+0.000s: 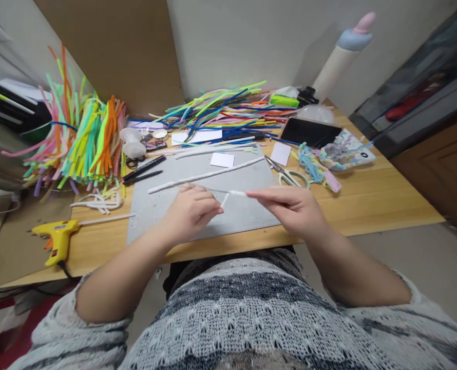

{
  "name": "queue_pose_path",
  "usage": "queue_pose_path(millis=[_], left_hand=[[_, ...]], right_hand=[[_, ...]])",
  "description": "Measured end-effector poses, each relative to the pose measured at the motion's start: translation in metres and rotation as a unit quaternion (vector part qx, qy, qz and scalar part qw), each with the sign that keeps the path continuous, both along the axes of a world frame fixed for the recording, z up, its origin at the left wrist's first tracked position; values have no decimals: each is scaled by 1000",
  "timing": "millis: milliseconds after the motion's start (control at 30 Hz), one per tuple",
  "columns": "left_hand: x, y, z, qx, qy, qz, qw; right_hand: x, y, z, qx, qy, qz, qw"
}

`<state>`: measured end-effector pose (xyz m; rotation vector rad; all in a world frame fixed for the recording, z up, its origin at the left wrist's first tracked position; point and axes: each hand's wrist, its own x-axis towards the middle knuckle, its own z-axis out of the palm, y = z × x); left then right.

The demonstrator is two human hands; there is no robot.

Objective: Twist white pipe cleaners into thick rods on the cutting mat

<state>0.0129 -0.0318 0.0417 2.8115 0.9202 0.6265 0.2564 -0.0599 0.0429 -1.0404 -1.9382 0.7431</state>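
Over the front of the grey mat [151, 216], a white pipe cleaner [236, 193] spans the gap between my two hands. My left hand [193, 208] pinches it, and a short white end sticks up by the thumb. From the right, my right hand [293, 205] grips the other end between thumb and fingertips. A thin grey stretch runs from the fluffy white part toward my left fingers; whether it is bare wire I cannot tell. Just beyond my hands, a long twisted white pipe cleaner [205, 176] lies slantwise on the mat.
A yellow glue gun [57, 239] lies left, near bundled coloured pipe cleaners [84, 141]. More pipe cleaners [221, 110] are heaped at the back. Black pens [144, 172], scissors [290, 177], a phone [311, 132] and a small white card [222, 160] surround the work area.
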Motion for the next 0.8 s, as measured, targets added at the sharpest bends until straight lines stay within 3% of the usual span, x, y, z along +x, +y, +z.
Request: queue_pose_path(millis=[100,167,267,333,400,533,633,700,800], left_hand=[[5,-12,1,44,28,16,998],[5,-13,8,82,36,25,996],[-2,-5,18,97,25,28,995],[-6,3,20,66,12,22,997],[-7,6,16,25,-3,10,1000],[1,-3,4,-11,-12,3,1000],[7,-12,1,-6,-3,14,1000],[7,-12,3,2,-5,25,1000],[2,-4,8,-15,-43,29,999]], right_hand=[[-2,-1,-6,64,-135,-97,984],[0,-1,-5,79,-244,-90,962],[6,-1,5,40,-278,34,959],[9,-1,12,-12,-210,135,968],[11,-1,15,-52,-115,166,978],[8,-2,8,-24,-8,2,1000],[6,-3,1,37,-112,-83,990],[7,-2,1,48,-220,-75,971],[10,-1,6,-5,-251,37,967]])
